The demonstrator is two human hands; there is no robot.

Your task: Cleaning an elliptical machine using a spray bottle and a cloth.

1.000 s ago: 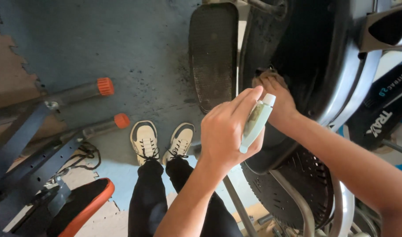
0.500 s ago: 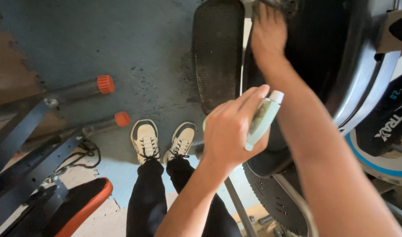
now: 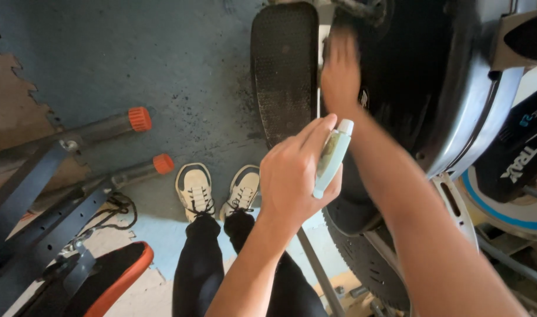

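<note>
Left hand point(image 3: 295, 176) gripping pale green tube point(image 3: 332, 157), right hand point(image 3: 340, 73) blurred, flat on black machine housing point(image 3: 421, 88)

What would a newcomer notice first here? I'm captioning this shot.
The left hand at centre, holding a pale green tube. Beyond it, the right hand lies blurred on the black machine housing. At left, two bars with orange caps lie on the floor.

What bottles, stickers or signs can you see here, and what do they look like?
Small bottle: in the left hand, slim, pale green with a white cap.
Printed band: right edge, on a dark curved machine part, white and blue lettering above a blue and white ring.
Small light mark: on the black housing by the right hand, blurred.
</note>
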